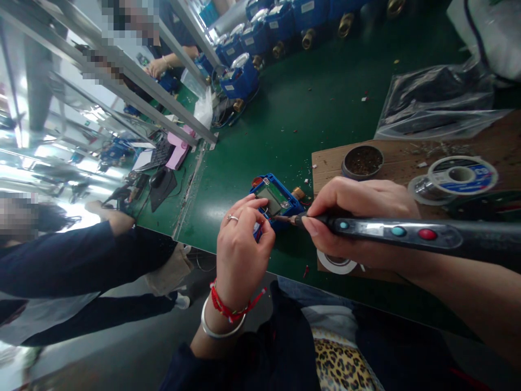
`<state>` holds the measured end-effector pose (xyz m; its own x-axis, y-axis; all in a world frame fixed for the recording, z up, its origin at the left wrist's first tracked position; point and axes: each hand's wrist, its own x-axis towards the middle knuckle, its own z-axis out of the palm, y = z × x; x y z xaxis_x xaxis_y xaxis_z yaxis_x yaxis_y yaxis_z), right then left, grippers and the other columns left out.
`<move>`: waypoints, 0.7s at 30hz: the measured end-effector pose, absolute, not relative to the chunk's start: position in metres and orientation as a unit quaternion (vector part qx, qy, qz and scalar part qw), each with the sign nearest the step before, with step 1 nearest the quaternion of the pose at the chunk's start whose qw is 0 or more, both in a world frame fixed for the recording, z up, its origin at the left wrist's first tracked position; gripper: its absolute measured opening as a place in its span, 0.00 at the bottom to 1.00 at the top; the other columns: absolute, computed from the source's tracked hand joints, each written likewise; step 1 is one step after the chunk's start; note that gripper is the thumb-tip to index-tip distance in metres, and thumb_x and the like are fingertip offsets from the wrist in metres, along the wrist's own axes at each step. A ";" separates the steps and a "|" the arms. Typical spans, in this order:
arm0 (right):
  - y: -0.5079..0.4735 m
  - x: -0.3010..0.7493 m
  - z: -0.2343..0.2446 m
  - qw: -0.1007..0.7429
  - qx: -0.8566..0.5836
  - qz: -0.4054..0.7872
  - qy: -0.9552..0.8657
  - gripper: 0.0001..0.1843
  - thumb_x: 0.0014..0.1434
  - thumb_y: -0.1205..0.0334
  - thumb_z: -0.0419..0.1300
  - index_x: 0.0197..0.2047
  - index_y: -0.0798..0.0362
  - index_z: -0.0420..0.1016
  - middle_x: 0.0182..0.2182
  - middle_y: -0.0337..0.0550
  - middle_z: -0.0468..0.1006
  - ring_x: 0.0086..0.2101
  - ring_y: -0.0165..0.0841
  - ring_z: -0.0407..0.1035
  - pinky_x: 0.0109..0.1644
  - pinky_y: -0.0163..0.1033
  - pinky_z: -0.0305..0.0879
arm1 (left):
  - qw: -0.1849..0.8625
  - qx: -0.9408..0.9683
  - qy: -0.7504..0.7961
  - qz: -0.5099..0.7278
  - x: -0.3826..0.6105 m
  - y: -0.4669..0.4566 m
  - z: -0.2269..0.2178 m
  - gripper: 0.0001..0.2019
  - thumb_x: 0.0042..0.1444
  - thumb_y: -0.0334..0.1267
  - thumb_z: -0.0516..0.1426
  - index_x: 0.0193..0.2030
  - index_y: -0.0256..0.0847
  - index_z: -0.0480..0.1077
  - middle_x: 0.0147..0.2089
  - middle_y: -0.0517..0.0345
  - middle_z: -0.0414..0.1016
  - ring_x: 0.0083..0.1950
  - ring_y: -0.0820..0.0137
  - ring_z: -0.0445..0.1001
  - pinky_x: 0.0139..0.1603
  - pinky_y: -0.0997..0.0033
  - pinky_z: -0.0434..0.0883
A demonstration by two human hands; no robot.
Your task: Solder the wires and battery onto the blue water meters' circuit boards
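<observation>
A blue water meter [299,208] lies on the bench with its top open, baring a green circuit board and a grey display [272,201]. My left hand [244,239] is closed at the meter's near left edge, fingers curled over it. Some thin wires show by its thumb; whether the fingertips also pinch one is hidden. In my right hand [362,203] is a black soldering iron [391,232] with blue and red buttons, held like a pen. Its tip points left and reaches the board's near edge, close to my left fingertips; contact cannot be made out.
Cardboard [328,157] on the right bears a round tin [363,162] of brown material and a solder spool [459,176]. A white tape roll [336,263] lies under my right hand. Behind are a plastic bag [439,103] and several blue meters [240,79]. Co-workers are at left.
</observation>
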<state>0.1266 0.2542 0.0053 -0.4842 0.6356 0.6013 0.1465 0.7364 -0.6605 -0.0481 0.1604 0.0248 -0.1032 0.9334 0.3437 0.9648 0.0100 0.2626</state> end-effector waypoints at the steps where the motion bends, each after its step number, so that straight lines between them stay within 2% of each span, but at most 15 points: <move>1: 0.254 0.127 0.006 0.449 -0.239 0.275 -0.816 0.08 0.57 0.58 0.59 0.28 0.50 0.69 0.18 0.34 0.71 0.19 0.25 0.63 0.23 0.34 0.56 | 0.037 -0.669 -0.709 -0.219 -0.048 0.160 0.025 0.06 0.56 0.27 0.55 0.32 0.40 0.64 0.49 0.52 0.76 0.58 0.62 0.71 0.60 0.54 0.68; 10: 0.259 0.133 0.015 0.488 -0.255 0.269 -0.790 0.07 0.56 0.62 0.60 0.27 0.50 0.67 0.19 0.33 0.71 0.18 0.24 0.62 0.21 0.33 0.57 | 0.035 -0.668 -0.709 -0.224 -0.048 0.160 0.025 0.06 0.57 0.26 0.54 0.32 0.41 0.64 0.49 0.52 0.76 0.59 0.62 0.71 0.60 0.53 0.68; 21: 0.261 0.138 0.014 0.486 -0.288 0.263 -0.782 0.09 0.59 0.59 0.59 0.28 0.50 0.68 0.21 0.37 0.71 0.19 0.26 0.63 0.23 0.36 0.59 | 0.034 -0.666 -0.711 -0.222 -0.049 0.159 0.024 0.06 0.57 0.26 0.54 0.32 0.41 0.64 0.49 0.52 0.76 0.59 0.62 0.70 0.60 0.53 0.68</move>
<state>0.1383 0.2608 0.0144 -0.3618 0.7061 0.6087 0.1940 0.6956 -0.6917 -0.0485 0.1593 0.0245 -0.1104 0.9322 0.3446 0.9624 0.0138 0.2711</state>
